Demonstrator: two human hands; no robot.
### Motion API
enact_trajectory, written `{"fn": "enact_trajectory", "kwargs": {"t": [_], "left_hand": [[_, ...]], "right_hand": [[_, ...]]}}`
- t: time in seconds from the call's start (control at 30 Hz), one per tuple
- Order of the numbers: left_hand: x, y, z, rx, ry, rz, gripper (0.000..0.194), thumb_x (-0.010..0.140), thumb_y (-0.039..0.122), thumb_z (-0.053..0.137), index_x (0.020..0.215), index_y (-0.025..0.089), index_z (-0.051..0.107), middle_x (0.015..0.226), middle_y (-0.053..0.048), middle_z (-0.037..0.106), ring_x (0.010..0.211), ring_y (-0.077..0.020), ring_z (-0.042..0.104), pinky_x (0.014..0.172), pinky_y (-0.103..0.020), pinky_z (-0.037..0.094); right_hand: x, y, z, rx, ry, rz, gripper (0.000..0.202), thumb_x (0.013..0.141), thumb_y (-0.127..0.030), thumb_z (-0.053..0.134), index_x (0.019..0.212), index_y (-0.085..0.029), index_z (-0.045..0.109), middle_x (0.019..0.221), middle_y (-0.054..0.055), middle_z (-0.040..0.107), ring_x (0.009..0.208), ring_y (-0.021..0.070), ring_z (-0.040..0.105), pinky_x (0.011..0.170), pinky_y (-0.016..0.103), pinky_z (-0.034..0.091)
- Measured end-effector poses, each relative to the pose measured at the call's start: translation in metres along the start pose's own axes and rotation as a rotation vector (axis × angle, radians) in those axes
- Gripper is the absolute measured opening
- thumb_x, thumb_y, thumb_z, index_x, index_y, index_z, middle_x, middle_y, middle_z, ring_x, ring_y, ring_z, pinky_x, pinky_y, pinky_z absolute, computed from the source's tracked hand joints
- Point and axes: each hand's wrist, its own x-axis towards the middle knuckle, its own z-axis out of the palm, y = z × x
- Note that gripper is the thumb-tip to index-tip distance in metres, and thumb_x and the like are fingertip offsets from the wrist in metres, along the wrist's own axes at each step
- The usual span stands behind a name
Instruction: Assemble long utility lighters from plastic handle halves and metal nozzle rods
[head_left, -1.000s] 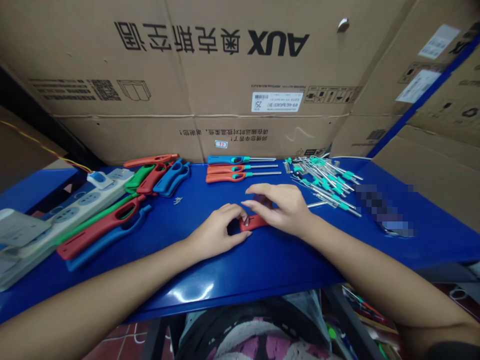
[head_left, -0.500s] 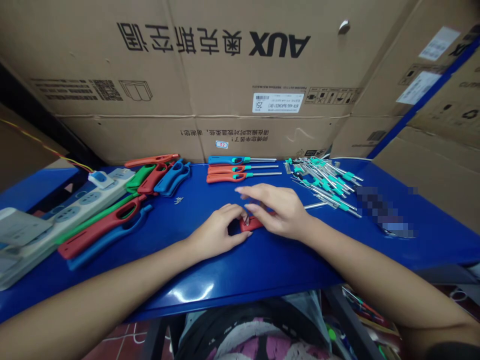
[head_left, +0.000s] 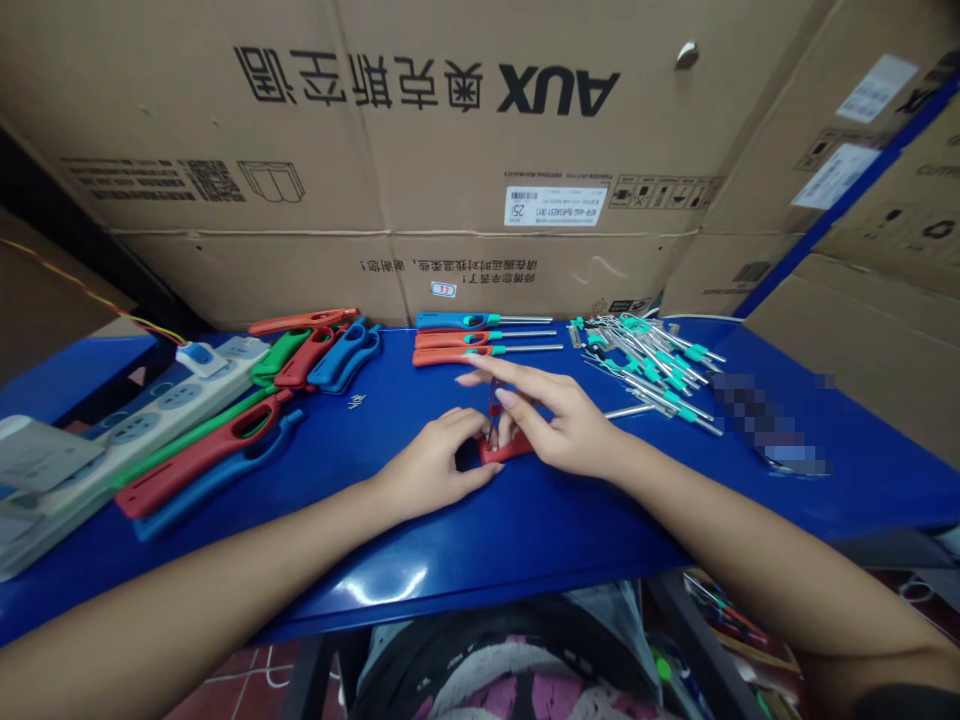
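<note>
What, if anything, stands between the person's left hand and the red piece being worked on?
Nothing visible: the left hand touches one end of the red piece. A screwdriver stands there, by the right hand, but blocks nothing.

Head camera looks forward, down at both hands (head_left: 427, 465).

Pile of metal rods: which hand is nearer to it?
Right. The right hand is left of the rods, nearer the person's body; the left hand is farther left, at the red handle.
</note>
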Motion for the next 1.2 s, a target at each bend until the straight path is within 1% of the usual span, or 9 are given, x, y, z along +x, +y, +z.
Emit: {"fn": "enact_trajectory", "kwargs": {"t": [0.2,0.3,0.4,0.5,0.63,0.77,0.87,1.07,1.2], "left_hand": [[-0.0001,0.0000,-0.0002,0.010,0.013,0.011,0.013,0.085,0.024,0.071,0.092,0.020,0.060,0.094,-0.003,0.068,0.091,-0.0208,0.063,0.085,-0.036,0.052],[0.0002,0.0007,-0.0003,0.000,0.013,0.011,0.013,0.085,0.024,0.070,0.092,0.020,0.060,0.093,-0.003,0.068,0.090,-0.0203,0.064,0.085,-0.036,0.052],[0.0002,0.0013,-0.0005,-0.008,0.007,0.006,0.013,0.085,0.024,0.070,0.090,0.020,0.059,0.091,-0.002,0.067,0.087,-0.0199,0.064,0.083,-0.035,0.052],[-0.0004,0.0011,0.0004,0.012,0.014,0.006,0.014,0.084,0.024,0.071,0.090,0.020,0.059,0.090,-0.002,0.067,0.086,-0.0208,0.064,0.082,-0.035,0.052],[-0.0011,0.0014,0.0022,0.044,0.038,0.018,0.016,0.086,0.023,0.070,0.099,0.019,0.061,0.097,-0.004,0.069,0.092,-0.0219,0.064,0.086,-0.036,0.052],[-0.0010,0.0032,0.0023,0.085,0.030,0.017,0.017,0.087,0.025,0.069,0.101,0.019,0.061,0.095,-0.005,0.069,0.089,-0.0231,0.063,0.083,-0.037,0.052],[-0.0015,0.0039,0.0022,0.067,0.022,0.014,0.013,0.086,0.022,0.068,0.096,0.020,0.060,0.090,-0.003,0.068,0.084,-0.0218,0.062,0.077,-0.034,0.052],[-0.0029,0.0021,0.0033,0.069,0.016,0.027,0.019,0.088,0.023,0.067,0.105,0.019,0.062,0.097,-0.005,0.069,0.090,-0.0234,0.061,0.080,-0.036,0.051],[-0.0022,0.0040,0.0018,0.080,-0.006,0.012,0.016,0.089,0.023,0.067,0.103,0.019,0.061,0.094,-0.004,0.068,0.088,-0.0223,0.060,0.080,-0.035,0.050]], "right_hand": [[0.0019,0.0030,-0.0055,-0.183,0.130,-0.093,0.021,0.094,-0.026,0.064,0.113,-0.020,0.071,0.094,0.003,0.077,0.074,0.0120,0.071,0.075,0.024,0.058],[0.0001,0.0050,-0.0077,-0.342,0.104,-0.160,0.033,0.096,-0.029,0.061,0.127,-0.020,0.066,0.090,0.003,0.077,0.073,0.0130,0.070,0.071,0.025,0.058],[0.0006,0.0017,-0.0063,-0.230,0.044,-0.099,0.043,0.102,-0.021,0.045,0.144,-0.022,0.051,0.113,0.006,0.074,0.077,0.0107,0.071,0.076,0.025,0.059],[0.0027,-0.0019,-0.0044,-0.057,0.043,-0.035,0.037,0.101,-0.019,0.045,0.135,-0.022,0.060,0.109,0.004,0.075,0.074,0.0091,0.071,0.075,0.024,0.059],[0.0015,0.0023,-0.0059,-0.236,0.120,-0.162,0.020,0.094,-0.026,0.064,0.112,-0.020,0.070,0.085,0.002,0.075,0.072,0.0124,0.069,0.071,0.024,0.057],[-0.0003,0.0044,-0.0065,-0.327,0.073,-0.228,0.028,0.096,-0.025,0.059,0.123,-0.019,0.066,0.096,0.005,0.076,0.078,0.0139,0.071,0.073,0.025,0.056],[0.0026,-0.0014,-0.0034,-0.118,0.024,-0.134,0.036,0.101,-0.016,0.045,0.133,-0.020,0.060,0.115,0.007,0.073,0.076,0.0096,0.070,0.076,0.024,0.058],[0.0042,-0.0001,-0.0035,-0.230,0.127,-0.234,0.017,0.096,-0.025,0.060,0.108,-0.018,0.071,0.085,0.004,0.074,0.077,0.0134,0.069,0.070,0.024,0.055],[0.0018,0.0052,-0.0065,-0.311,0.065,-0.224,0.029,0.098,-0.024,0.055,0.125,-0.018,0.064,0.096,0.007,0.075,0.083,0.0147,0.069,0.072,0.026,0.055]]}}
